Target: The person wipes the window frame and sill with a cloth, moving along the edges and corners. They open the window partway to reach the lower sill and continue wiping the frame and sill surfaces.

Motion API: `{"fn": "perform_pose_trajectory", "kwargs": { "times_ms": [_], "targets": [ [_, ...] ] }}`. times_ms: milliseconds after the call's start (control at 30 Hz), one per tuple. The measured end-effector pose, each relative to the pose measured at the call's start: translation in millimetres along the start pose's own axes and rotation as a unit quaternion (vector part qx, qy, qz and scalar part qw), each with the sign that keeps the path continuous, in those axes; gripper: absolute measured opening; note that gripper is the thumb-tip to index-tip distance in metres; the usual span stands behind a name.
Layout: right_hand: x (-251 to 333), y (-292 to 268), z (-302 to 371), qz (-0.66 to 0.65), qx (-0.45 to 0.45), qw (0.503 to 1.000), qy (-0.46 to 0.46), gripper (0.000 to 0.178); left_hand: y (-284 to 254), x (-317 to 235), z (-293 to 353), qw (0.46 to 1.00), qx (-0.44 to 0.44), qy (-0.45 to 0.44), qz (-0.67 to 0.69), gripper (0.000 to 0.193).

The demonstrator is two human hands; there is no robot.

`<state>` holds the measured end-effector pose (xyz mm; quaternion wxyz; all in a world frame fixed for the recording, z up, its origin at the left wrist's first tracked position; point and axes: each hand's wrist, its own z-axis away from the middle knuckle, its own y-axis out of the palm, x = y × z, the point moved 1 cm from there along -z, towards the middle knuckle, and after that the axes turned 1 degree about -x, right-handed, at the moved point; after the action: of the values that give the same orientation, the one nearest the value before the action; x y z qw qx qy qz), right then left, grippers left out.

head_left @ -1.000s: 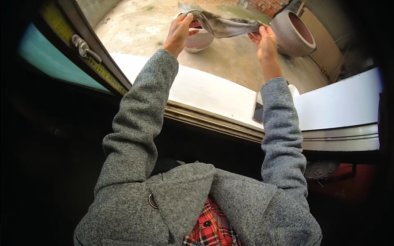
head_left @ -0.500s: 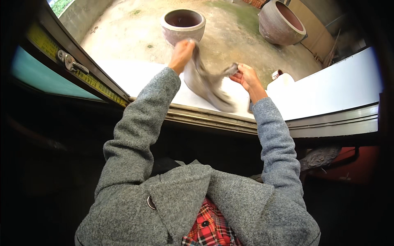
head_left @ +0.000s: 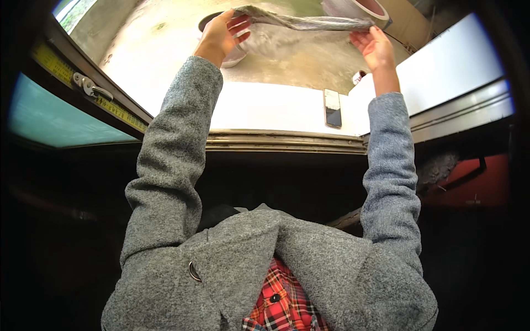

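Note:
Both my arms reach out through a window opening. A grey-brown cloth is stretched between my hands, partly blurred by motion along its lower side. Near its left end, my left hand pinches a corner between thumb and forefinger, the other fingers spread. My right hand grips the opposite corner with its fingertips. Behind the cloth and my left hand stands a round clay pot, mostly covered from view.
A phone lies on the white sill beside the metal window track. On the left is the window frame with a latch. A large tilted pot sits on the ground outside, far right.
My hands have moved up, outward and farther apart. The cloth, hanging slack and swinging before, is now pulled nearly level between them. The phone has come into fuller view.

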<state>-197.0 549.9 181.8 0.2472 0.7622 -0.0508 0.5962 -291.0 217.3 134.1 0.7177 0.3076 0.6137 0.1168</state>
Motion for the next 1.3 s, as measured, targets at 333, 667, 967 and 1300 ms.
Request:
{"fn": "perform_pose_trajectory", "kwargs": {
  "times_ms": [333,667,967,1300],
  "targets": [
    [65.6,-87.7,181.3,0.005,-0.17,0.975,-0.145,0.023,84.2,58.6,116.5,0.935,0.333,-0.119,0.041,0.028],
    [-43.0,-165.9,310.7,0.044,-0.406,0.904,-0.127,0.021,47.2,206.3,199.3,0.937,0.254,-0.213,-0.11,0.033],
    [-131.5,-178.7,277.4,0.491,-0.229,0.832,-0.118,0.029,61.7,287.7,214.0,0.822,0.325,0.143,-0.445,0.02],
    [-158.4,-200.8,234.4,0.829,-0.109,0.548,0.026,0.016,76.9,324.3,179.6,0.667,0.169,0.206,-0.695,0.014]
  ]
}}
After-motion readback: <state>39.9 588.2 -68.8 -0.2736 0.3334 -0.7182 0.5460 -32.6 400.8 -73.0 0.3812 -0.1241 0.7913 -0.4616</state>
